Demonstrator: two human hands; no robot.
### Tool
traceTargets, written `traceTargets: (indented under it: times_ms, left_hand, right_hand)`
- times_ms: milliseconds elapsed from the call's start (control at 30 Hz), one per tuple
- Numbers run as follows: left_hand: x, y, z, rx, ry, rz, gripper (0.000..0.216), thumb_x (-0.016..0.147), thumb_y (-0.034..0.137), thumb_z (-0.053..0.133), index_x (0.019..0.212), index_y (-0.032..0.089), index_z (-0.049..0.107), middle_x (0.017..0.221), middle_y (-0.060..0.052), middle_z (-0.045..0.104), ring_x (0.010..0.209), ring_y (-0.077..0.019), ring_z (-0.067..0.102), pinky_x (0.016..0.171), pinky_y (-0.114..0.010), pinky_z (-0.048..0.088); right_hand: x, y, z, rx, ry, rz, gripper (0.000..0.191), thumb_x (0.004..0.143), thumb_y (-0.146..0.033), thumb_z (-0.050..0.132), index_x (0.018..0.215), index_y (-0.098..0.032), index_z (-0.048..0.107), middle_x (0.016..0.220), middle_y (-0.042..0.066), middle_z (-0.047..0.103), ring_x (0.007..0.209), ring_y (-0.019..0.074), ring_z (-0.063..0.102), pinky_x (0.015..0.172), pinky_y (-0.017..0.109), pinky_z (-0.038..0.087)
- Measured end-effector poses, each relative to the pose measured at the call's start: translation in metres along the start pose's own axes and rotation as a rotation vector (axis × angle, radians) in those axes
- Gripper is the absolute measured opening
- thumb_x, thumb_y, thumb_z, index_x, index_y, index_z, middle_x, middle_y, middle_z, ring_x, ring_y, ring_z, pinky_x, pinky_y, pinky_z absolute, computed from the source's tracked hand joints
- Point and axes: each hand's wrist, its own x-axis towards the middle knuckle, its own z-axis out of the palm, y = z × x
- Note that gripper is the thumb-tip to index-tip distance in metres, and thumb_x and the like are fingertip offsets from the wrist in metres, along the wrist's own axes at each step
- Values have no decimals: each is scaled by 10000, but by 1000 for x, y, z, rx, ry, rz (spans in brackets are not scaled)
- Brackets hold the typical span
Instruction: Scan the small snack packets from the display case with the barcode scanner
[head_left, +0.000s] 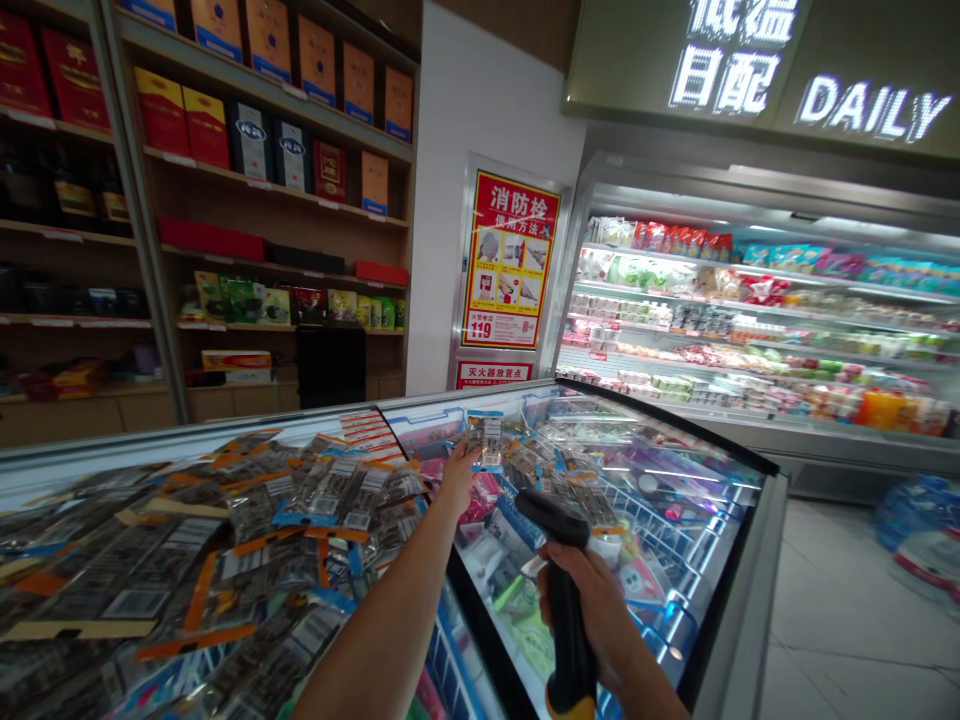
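My left hand [459, 473] reaches forward over the chest freezer lid [675, 450] and pinches a small clear packet with a blue header [487, 437], lifting it above the glass. My right hand [596, 600] is closed round the grip of a black barcode scanner with a yellow base [566, 590], its head aimed towards the packet. Many similar small packets [247, 530] with barcode labels lie spread over the freezer's glass top to the left and ahead.
A wooden shelf unit with boxed goods [285, 150] stands behind the freezer. A red fire-hydrant notice [510, 262] hangs on the white wall. An open chilled display [757, 320] runs along the right. Tiled floor [847, 620] lies right of the freezer.
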Motion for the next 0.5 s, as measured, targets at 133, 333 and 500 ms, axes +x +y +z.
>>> traceTargets:
  times_ms: [133,333,500]
  left_hand:
    - [2,-1,-1,-3,-13,-7,306,633,264,587,936,226,604,952,-33,632,842,-156,555,661,-273,390]
    - [5,-3,-2,-31,-26,-2,318,622,269,592,938,231,601,991,-24,626,848,-155,547,638,-259,376]
    - [1,2,0,-68,-10,8,225,638,261,600,860,226,616,990,-31,632,935,-186,539,740,-314,383]
  right_hand:
    - [-2,-3,2,-13,10,-2,264,651,-401,582,655,-137,564,440,-7,546,322,111,472,337,217,282]
    - [-1,0,2,-71,6,-5,278,655,-412,583,627,-136,572,431,5,550,340,109,474,346,223,295]
    - [4,6,-1,-65,-3,10,274,665,-406,560,627,-135,569,420,8,551,321,110,455,338,230,287]
